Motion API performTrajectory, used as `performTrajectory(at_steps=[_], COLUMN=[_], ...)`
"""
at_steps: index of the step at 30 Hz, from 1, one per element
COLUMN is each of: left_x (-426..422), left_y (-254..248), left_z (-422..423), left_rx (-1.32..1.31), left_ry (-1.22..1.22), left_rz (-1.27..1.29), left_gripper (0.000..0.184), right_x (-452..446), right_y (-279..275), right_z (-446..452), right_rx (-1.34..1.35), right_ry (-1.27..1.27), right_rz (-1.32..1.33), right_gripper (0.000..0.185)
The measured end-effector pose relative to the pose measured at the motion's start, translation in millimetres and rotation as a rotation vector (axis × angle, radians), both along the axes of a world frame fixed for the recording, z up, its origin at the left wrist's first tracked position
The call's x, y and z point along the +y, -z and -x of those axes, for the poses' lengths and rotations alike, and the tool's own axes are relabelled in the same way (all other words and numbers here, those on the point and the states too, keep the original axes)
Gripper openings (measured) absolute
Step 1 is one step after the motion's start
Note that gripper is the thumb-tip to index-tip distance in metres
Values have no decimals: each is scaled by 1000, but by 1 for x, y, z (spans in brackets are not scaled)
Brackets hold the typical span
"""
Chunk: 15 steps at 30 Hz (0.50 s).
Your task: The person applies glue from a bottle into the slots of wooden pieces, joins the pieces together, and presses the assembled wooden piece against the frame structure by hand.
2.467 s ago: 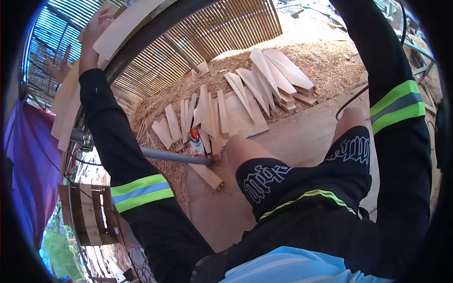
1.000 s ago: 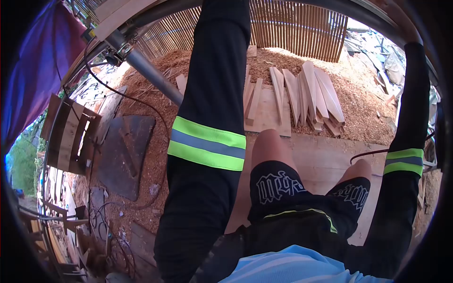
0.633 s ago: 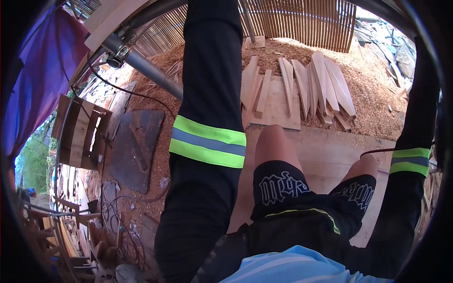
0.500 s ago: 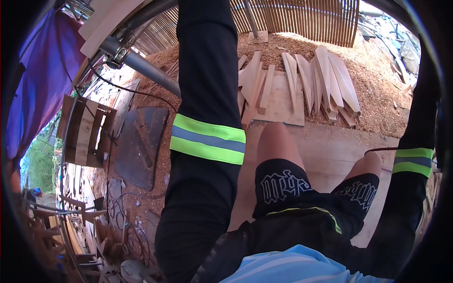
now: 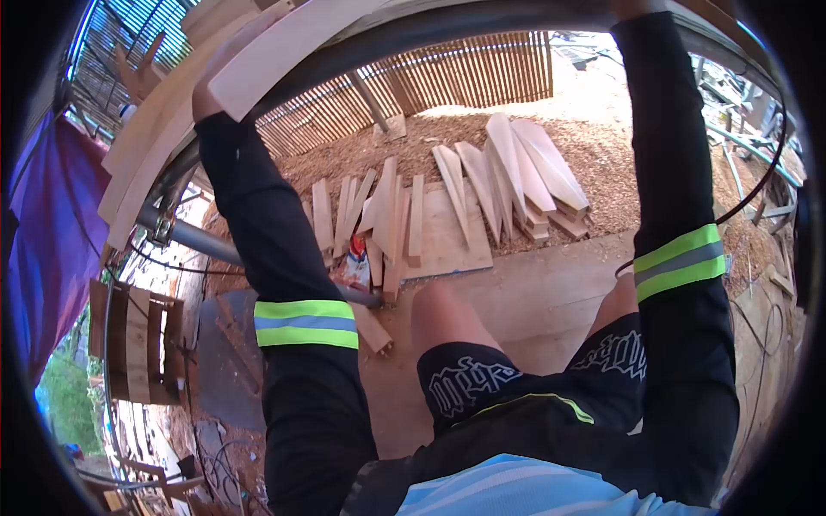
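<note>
At the upper left, my left hand [image 5: 218, 76] is closed along the edge of a pale, smooth wooden board [image 5: 297, 53], which hides most of the fingers. The board slants up to the top edge, over a dark metal tube [image 5: 413, 36]. Of my right hand [image 5: 637, 7], only the part near the wrist shows at the top edge, close to the same tube. Its fingers are out of view.
More curved boards [image 5: 142, 176] stick out at the left. Several cut wood pieces [image 5: 508, 176] lie on sawdust [image 5: 602, 155] and a plywood sheet [image 5: 447, 224] beyond my knees. A cable [image 5: 770, 163] loops at the right. A slatted fence [image 5: 465, 73] stands behind.
My left arm has swung left and its hand is now in view at the board. My right arm has moved inward and up. The view has shifted, showing more wood pieces on the ground.
</note>
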<state>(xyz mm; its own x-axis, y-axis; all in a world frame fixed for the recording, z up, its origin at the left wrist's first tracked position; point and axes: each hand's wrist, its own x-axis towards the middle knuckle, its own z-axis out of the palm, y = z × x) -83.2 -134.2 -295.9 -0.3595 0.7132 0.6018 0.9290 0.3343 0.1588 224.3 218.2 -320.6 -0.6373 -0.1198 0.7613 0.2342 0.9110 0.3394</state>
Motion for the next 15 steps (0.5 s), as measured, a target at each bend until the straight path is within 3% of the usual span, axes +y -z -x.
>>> performTrajectory(at_steps=[1,3,6,7,9,11,12,15], left_x=[3,6,8,7,5,5,4,2], left_y=[2,4,8,9,13,12,13,9], left_z=[0,-1,-1,0,6,11,14,19], left_rx=[-13,-23,-38,-43,-57,-71,-81,-102], left_ry=[2,-5,-7,-4,4,18,24,45], left_rz=[-6,-15,-29,-34,-46,-59,-66,-87], left_gripper=[29,29,29,28,28,28,28,28], right_x=[0,12,1,19,19,13,6,52], right_y=[6,3,9,15,18,22,23,27], right_z=[0,4,7,18,15,17,17,71], right_rx=[100,-66,107,197,172,247,402,482], right_ry=[-25,69,49,-66,58,-29,-43,-113], right_rz=[-1,-265,-55,-178,-380,-105,-92,-399], right_gripper=[20,18,17,17,17,15,15,16])
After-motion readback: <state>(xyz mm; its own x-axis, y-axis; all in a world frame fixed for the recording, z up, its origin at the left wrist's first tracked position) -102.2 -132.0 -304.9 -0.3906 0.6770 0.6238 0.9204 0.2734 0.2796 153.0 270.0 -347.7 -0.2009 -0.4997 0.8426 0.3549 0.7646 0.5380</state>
